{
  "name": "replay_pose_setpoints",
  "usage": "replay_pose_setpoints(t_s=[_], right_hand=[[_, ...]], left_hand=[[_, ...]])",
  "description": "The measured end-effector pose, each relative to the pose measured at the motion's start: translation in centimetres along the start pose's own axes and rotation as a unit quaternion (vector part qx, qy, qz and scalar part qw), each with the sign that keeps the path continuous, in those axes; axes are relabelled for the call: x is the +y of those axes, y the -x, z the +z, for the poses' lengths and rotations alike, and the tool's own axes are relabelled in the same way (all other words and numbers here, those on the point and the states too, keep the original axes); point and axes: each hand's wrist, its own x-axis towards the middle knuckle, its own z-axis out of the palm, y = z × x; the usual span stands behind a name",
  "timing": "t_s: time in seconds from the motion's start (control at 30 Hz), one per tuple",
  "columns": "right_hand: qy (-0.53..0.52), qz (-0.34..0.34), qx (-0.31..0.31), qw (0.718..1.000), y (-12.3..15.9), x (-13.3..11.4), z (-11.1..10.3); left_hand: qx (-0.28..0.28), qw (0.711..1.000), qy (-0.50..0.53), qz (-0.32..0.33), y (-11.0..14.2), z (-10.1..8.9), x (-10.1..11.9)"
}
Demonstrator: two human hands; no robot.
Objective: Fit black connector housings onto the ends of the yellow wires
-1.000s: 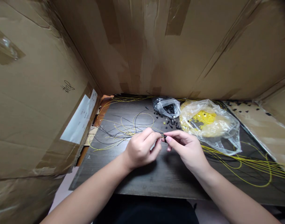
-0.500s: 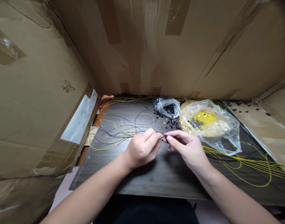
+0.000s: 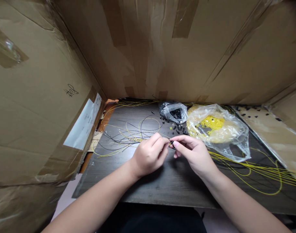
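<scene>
My left hand [image 3: 149, 155] and my right hand [image 3: 191, 152] meet fingertip to fingertip over the middle of a dark wooden table [image 3: 138, 184]. The left hand pinches the end of a thin yellow wire [image 3: 130, 139] that trails off to the left. The right hand pinches a small black piece [image 3: 171, 145] held against that wire end. Both hands are closed in a pinch. Loose yellow and black wires [image 3: 123, 134] lie tangled just behind the left hand.
A small clear bag of black parts [image 3: 173, 111] and a larger clear bag of yellow parts [image 3: 218, 129] lie behind the hands, with loose black pieces [image 3: 178, 128] between. More yellow wires [image 3: 259, 171] run off right. Cardboard walls [image 3: 41, 97] enclose the table on three sides.
Both hands have stayed together at the same spot, with only slight shifts of the fingers around the wire end and the black piece.
</scene>
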Motion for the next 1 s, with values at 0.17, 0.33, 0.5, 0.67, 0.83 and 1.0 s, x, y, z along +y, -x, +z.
replay_pose_setpoints(t_s=[0.17, 0.33, 0.5, 0.67, 0.83, 1.0], right_hand=[[-0.018, 0.008, -0.011, 1.000, -0.17, 0.43, 0.05], [0.003, -0.005, 0.024, 1.000, -0.02, 0.18, 0.52], [0.013, -0.011, 0.027, 0.999, 0.01, 0.15, 0.44], [0.024, -0.009, 0.025, 0.999, 0.13, -0.01, 0.46], [0.041, -0.009, 0.021, 0.999, 0.10, -0.30, 0.47], [0.050, -0.008, 0.013, 0.999, 0.00, -0.37, 0.40]], left_hand=[[0.010, 1.000, 0.002, -0.014, -0.06, 0.19, 0.00], [0.008, 1.000, 0.014, -0.017, 0.14, 0.43, -0.03], [0.005, 1.000, 0.006, -0.009, 0.48, 0.77, 0.11], [0.034, 0.999, 0.011, -0.017, 0.33, 0.65, 0.01], [0.025, 0.999, 0.013, -0.016, 0.35, 0.73, -0.03], [0.020, 0.999, 0.029, -0.031, 0.18, 0.55, 0.19]])
